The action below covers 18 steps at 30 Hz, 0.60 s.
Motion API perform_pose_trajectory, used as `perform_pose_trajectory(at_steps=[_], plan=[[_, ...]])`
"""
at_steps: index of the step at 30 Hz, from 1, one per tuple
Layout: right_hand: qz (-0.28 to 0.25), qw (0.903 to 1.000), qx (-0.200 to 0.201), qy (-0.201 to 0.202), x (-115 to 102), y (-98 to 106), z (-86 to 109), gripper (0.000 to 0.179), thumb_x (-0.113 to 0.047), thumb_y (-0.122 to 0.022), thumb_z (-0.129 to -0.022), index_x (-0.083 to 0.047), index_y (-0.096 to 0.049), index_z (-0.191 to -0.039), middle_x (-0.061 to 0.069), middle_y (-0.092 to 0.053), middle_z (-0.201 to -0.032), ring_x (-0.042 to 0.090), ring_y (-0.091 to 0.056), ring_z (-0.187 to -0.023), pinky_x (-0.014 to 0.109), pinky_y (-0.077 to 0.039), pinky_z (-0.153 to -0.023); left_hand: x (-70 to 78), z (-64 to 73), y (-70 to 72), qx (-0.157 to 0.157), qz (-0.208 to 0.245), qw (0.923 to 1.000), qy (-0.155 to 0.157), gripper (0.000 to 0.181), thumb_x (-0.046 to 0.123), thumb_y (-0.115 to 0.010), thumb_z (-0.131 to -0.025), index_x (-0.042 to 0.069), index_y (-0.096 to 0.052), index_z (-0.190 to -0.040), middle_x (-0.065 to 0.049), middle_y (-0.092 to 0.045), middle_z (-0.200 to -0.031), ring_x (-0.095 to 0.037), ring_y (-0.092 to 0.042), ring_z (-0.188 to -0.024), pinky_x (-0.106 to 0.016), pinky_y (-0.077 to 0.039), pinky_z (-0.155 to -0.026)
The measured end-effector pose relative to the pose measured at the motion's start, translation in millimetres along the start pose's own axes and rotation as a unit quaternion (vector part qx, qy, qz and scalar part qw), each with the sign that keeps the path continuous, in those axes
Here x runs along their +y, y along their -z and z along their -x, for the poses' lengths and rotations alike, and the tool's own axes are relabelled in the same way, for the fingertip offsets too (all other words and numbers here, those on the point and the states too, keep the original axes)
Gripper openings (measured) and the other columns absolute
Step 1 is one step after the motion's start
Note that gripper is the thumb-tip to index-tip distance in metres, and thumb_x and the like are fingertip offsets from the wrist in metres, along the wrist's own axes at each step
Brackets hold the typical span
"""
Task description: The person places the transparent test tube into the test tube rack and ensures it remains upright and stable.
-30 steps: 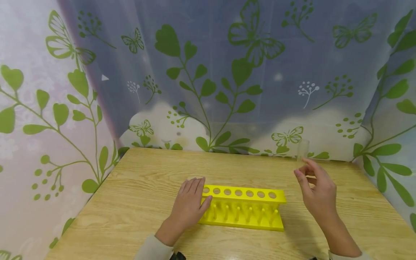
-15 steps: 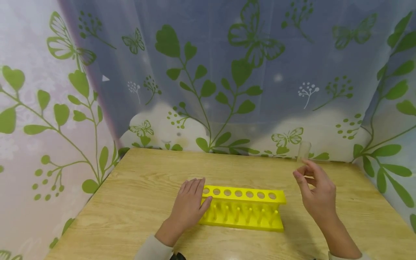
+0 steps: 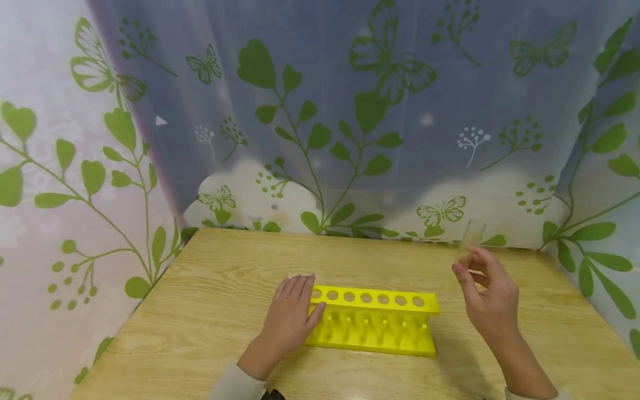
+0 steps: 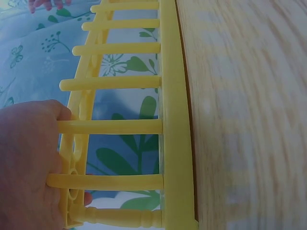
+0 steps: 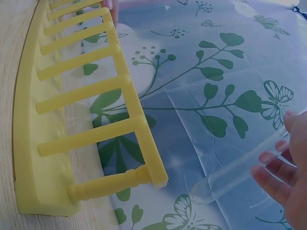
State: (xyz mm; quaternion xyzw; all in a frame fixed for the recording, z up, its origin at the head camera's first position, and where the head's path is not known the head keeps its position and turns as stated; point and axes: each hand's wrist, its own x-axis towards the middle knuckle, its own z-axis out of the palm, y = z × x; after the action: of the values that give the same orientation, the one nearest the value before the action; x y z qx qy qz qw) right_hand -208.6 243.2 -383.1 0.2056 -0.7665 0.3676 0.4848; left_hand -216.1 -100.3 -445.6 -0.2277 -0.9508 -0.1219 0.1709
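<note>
With our left hand (image 3: 291, 315) we gripped the yellow rack (image 3: 375, 305); our right hand (image 3: 492, 300) pinched a tilted clear tube (image 3: 473, 232).

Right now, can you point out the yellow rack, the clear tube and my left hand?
Yellow rack (image 3: 375, 298), head view: top plate, between two holes.
Clear tube (image 5: 232, 176), right wrist view: side wall, above its rounded end.
Left hand (image 3: 289, 315), head view: back of the hand.

Your draped work nook, kind of room unclear, leaf-and-butterfly cloth (image 3: 320, 72) before you and on both sides, wood-grain table (image 3: 235, 261), yellow test-tube rack (image 3: 374, 338) lending a lab touch
</note>
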Motion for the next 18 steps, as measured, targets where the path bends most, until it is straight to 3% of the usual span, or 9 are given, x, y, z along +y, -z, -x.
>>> perform_pose_trajectory(at_steps=[7,18], plan=[[0.001,1.0000,-0.005,-0.004,-2.4,0.8,-0.3,0.041,0.009,-0.070,-0.083,0.009,-0.059,-0.122,0.004,-0.062,-0.089,-0.012,-0.057,-0.092,0.004,-0.045,-0.078,1.2,0.8,1.3,-0.002,0.004,1.0000,0.005,0.059,0.039,-0.049,-0.100,-0.001,-0.042,-0.143,-0.016,-0.049,-0.140,-0.034,-0.043,-0.131,-0.053,-0.028,-0.112],[-0.003,0.9999,-0.010,-0.007,-3.5,-0.3,0.0,0.044,0.014,-0.069,-0.080,0.009,-0.058,-0.123,0.007,-0.060,-0.088,-0.015,-0.055,-0.093,0.004,-0.044,-0.079,2.1,1.3,3.4,-0.003,0.003,1.0000,0.007,0.059,0.040,-0.047,-0.100,-0.001,-0.042,-0.143,-0.015,-0.048,-0.141,-0.033,-0.043,-0.131,-0.052,-0.027,-0.112]])
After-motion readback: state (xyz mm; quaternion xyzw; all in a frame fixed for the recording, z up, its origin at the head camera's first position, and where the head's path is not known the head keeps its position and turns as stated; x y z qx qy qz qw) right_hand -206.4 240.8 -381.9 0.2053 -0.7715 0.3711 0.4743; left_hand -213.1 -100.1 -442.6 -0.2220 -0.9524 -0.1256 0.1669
